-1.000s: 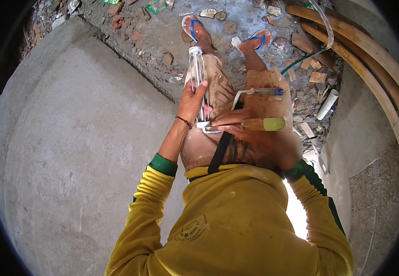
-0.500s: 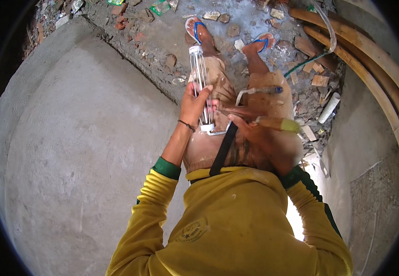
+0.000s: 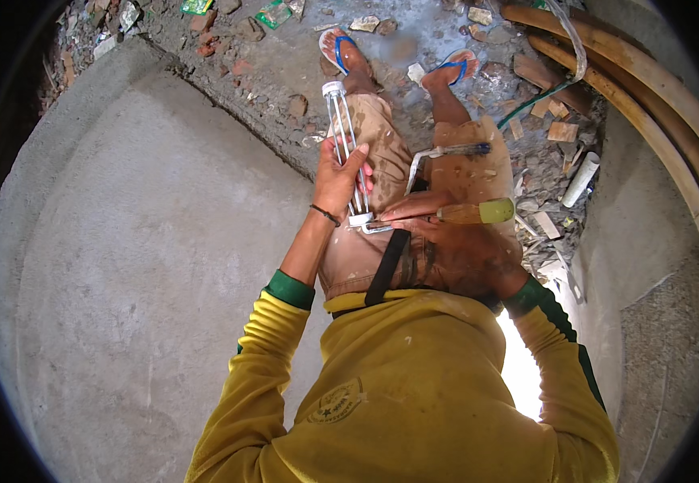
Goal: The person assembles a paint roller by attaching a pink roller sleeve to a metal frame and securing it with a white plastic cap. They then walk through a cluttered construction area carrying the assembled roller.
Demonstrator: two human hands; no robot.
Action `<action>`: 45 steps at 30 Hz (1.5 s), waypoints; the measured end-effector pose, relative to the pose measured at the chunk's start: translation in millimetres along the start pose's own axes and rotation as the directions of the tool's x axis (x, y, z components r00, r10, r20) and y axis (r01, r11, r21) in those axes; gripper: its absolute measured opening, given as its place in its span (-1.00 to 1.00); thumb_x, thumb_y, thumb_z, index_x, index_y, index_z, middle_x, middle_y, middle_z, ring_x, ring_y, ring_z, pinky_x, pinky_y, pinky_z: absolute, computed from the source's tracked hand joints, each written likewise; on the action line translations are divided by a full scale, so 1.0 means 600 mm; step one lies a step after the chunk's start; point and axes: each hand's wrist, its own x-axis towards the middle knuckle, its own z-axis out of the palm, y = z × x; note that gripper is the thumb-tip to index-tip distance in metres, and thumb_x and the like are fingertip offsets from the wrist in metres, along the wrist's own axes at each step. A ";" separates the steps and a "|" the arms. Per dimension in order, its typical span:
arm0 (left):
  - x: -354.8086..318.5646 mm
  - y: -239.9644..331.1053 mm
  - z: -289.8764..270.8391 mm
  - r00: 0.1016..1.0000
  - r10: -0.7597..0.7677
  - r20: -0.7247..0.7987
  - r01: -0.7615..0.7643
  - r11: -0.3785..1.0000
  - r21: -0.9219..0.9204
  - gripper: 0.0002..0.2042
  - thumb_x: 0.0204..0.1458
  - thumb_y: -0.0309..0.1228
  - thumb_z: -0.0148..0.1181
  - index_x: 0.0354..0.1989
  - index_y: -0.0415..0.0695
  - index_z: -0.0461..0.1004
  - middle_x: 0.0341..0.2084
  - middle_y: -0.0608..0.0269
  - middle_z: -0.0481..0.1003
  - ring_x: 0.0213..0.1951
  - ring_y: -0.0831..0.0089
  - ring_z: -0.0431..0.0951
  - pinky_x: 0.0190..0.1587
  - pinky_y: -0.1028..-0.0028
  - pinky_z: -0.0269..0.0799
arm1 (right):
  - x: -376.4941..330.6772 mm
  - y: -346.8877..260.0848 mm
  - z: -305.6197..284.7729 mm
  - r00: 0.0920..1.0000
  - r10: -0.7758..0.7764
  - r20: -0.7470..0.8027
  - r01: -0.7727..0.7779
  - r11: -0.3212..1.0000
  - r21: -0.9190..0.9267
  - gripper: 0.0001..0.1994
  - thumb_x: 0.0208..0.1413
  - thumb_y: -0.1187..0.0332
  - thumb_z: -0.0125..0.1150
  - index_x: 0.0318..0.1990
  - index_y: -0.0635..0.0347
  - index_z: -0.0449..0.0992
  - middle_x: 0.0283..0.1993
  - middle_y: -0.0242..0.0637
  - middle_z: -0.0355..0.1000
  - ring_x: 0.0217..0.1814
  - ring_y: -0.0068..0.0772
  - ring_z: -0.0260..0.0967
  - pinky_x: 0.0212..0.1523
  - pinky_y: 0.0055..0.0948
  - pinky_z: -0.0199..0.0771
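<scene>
A: Nearest?
B: Left hand [image 3: 340,179] wraps the metal wire frame [image 3: 348,153], upright over the thigh. Right hand [image 3: 418,211] pinches its base, gripping a wooden-handled tool [image 3: 474,212].
A: Beyond?
B: Blue sandals [image 3: 341,50], rubble [image 3: 547,145], curved wooden planks [image 3: 631,64].

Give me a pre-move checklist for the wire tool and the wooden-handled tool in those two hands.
1. Left hand gripping the long silver wire-frame tool: ok, fingers wrapped round its rods.
2. Right hand on the wooden-handled tool with a yellow-green end cap: ok.
3. Tool tip meeting the frame's base: cannot tell, too small.
4. Footing: not ok, blue flip-flops stand among loose rubble.
5. Grey cement wall on the left free of contact: ok.
</scene>
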 end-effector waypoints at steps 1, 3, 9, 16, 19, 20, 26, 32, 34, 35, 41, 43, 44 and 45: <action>0.001 -0.002 -0.001 1.000 0.013 0.009 -0.013 1.000 0.020 -0.71 0.12 -0.37 0.18 -0.14 -0.05 0.16 -0.65 0.26 0.42 -0.75 0.48 0.41 -0.74 0.54 0.30 | 0.002 0.019 0.006 0.999 0.033 0.022 -0.034 0.998 0.050 -0.80 0.13 0.40 0.18 -0.15 0.32 0.56 -0.17 -0.13 0.54 -0.11 -0.35 0.50 -0.09 -0.42 0.48; 0.001 -0.005 -0.003 1.000 0.003 0.009 -0.003 0.999 0.039 -0.72 0.14 -0.37 0.16 -0.14 -0.06 0.16 -0.66 0.25 0.42 -0.75 0.48 0.41 -0.74 0.54 0.29 | 0.006 0.031 0.020 0.999 0.050 0.000 -0.050 0.995 0.085 -0.82 0.11 0.43 0.19 -0.17 0.32 0.56 -0.19 -0.15 0.55 -0.15 -0.36 0.51 -0.14 -0.45 0.49; 0.002 -0.005 -0.015 0.999 -0.038 -0.016 0.038 0.999 0.007 -0.77 0.16 -0.36 0.13 -0.18 -0.10 0.19 -0.63 0.22 0.44 -0.72 0.46 0.46 -0.70 0.52 0.41 | 0.008 -0.017 0.021 0.998 0.069 -0.010 -0.069 0.996 0.060 -0.79 0.15 0.46 0.09 -0.08 0.30 0.52 -0.04 -0.15 0.49 0.05 -0.27 0.42 0.07 -0.39 0.41; 0.001 -0.010 -0.007 0.998 -0.069 0.000 0.069 0.995 -0.066 -0.76 0.15 -0.40 0.14 -0.12 -0.16 0.23 -0.52 0.13 0.47 -0.55 0.31 0.58 -0.53 0.38 0.60 | -0.001 0.069 0.058 0.929 0.104 -0.354 -0.041 0.983 0.181 -0.84 0.13 0.47 0.18 -0.16 0.31 0.56 -0.13 -0.19 0.54 -0.09 -0.43 0.49 -0.04 -0.50 0.47; -0.001 -0.002 -0.007 0.996 -0.094 0.011 0.094 0.994 -0.060 -0.75 0.15 -0.41 0.13 -0.10 -0.17 0.22 -0.49 0.09 0.48 -0.50 0.28 0.59 -0.50 0.37 0.60 | -0.030 0.084 0.049 0.973 0.117 -0.199 -0.103 0.991 0.080 -0.81 0.14 0.47 0.14 -0.11 0.27 0.56 -0.09 -0.21 0.54 -0.14 -0.45 0.51 -0.13 -0.51 0.49; 0.003 0.002 -0.008 0.995 -0.104 0.013 0.104 0.993 -0.058 -0.75 0.15 -0.41 0.13 -0.10 -0.17 0.22 -0.49 0.08 0.48 -0.49 0.28 0.59 -0.50 0.38 0.60 | -0.035 0.093 0.053 0.978 0.080 -0.191 -0.080 0.997 0.005 -0.81 0.14 0.44 0.15 -0.12 0.25 0.57 -0.12 -0.21 0.55 -0.16 -0.42 0.52 -0.14 -0.49 0.50; 0.006 -0.001 -0.007 0.995 -0.099 0.025 0.099 0.995 -0.006 -0.72 0.14 -0.39 0.16 -0.10 -0.18 0.20 -0.51 0.09 0.47 -0.53 0.28 0.59 -0.53 0.40 0.59 | -0.011 0.047 0.038 0.997 0.059 -0.040 -0.057 0.997 0.057 -0.81 0.06 0.46 0.24 -0.16 0.31 0.58 -0.19 -0.12 0.55 -0.09 -0.28 0.52 -0.06 -0.40 0.50; 0.003 0.006 0.009 0.999 -0.045 -0.005 0.046 0.994 0.102 -0.69 0.08 -0.40 0.23 -0.19 -0.15 0.17 -0.56 0.13 0.45 -0.60 0.36 0.55 -0.62 0.45 0.51 | -0.008 0.036 0.035 0.997 0.007 -0.075 -0.008 1.000 -0.015 -0.83 0.09 0.45 0.21 -0.17 0.26 0.57 -0.22 -0.14 0.54 -0.21 -0.25 0.52 -0.20 -0.39 0.50; 0.002 0.005 0.003 1.000 -0.013 -0.012 0.014 0.989 0.149 -0.67 0.06 -0.41 0.26 -0.21 -0.15 0.16 -0.57 0.15 0.44 -0.63 0.41 0.51 -0.64 0.47 0.47 | -0.011 0.027 0.029 0.996 -0.037 -0.081 0.038 0.999 0.008 -0.82 0.10 0.44 0.20 -0.15 0.26 0.56 -0.21 -0.13 0.54 -0.20 -0.25 0.52 -0.19 -0.39 0.50; 0.003 0.001 0.004 1.000 0.012 -0.020 -0.009 0.986 0.166 -0.67 0.05 -0.42 0.26 -0.22 -0.14 0.16 -0.59 0.18 0.43 -0.65 0.43 0.49 -0.66 0.48 0.45 | -0.011 0.025 0.029 0.995 -0.058 -0.083 0.060 0.998 0.019 -0.81 0.10 0.44 0.20 -0.14 0.26 0.56 -0.20 -0.13 0.54 -0.19 -0.25 0.52 -0.19 -0.39 0.50; 0.005 -0.014 0.012 0.994 0.101 -0.028 -0.087 0.941 0.328 -0.67 0.05 -0.42 0.27 -0.24 -0.11 0.15 -0.63 0.24 0.40 -0.70 0.49 0.43 -0.69 0.53 0.39 | -0.002 0.072 0.050 0.980 -0.132 -0.151 0.100 0.973 -0.207 -0.77 0.09 0.40 0.21 -0.11 0.27 0.55 -0.18 -0.12 0.54 -0.15 -0.22 0.52 -0.12 -0.41 0.50; 0.004 -0.005 0.015 0.998 0.045 -0.033 -0.034 0.962 0.272 -0.68 0.06 -0.41 0.27 -0.24 -0.12 0.16 -0.63 0.24 0.40 -0.69 0.49 0.44 -0.68 0.53 0.40 | -0.003 0.059 0.049 0.991 -0.014 -0.136 -0.001 0.994 -0.111 -0.78 0.10 0.41 0.18 -0.11 0.30 0.55 -0.14 -0.09 0.53 -0.07 -0.24 0.50 -0.07 -0.41 0.49; 0.006 -0.007 0.010 0.999 0.031 -0.037 -0.021 0.971 0.239 -0.68 0.06 -0.41 0.27 -0.24 -0.12 0.16 -0.63 0.23 0.41 -0.69 0.48 0.44 -0.68 0.53 0.40 | -0.006 0.050 0.047 0.991 0.044 -0.124 -0.053 0.997 -0.064 -0.78 0.11 0.42 0.16 -0.11 0.32 0.55 -0.12 -0.08 0.52 -0.04 -0.25 0.49 -0.04 -0.40 0.49; 0.007 -0.009 0.010 0.999 0.019 -0.040 -0.010 0.979 0.203 -0.68 0.06 -0.41 0.26 -0.24 -0.11 0.17 -0.62 0.23 0.41 -0.70 0.48 0.44 -0.68 0.53 0.41 | -0.012 0.045 0.043 0.989 0.102 -0.106 -0.105 0.994 -0.021 -0.78 0.12 0.43 0.15 -0.11 0.33 0.55 -0.10 -0.06 0.52 0.00 -0.25 0.48 -0.01 -0.40 0.48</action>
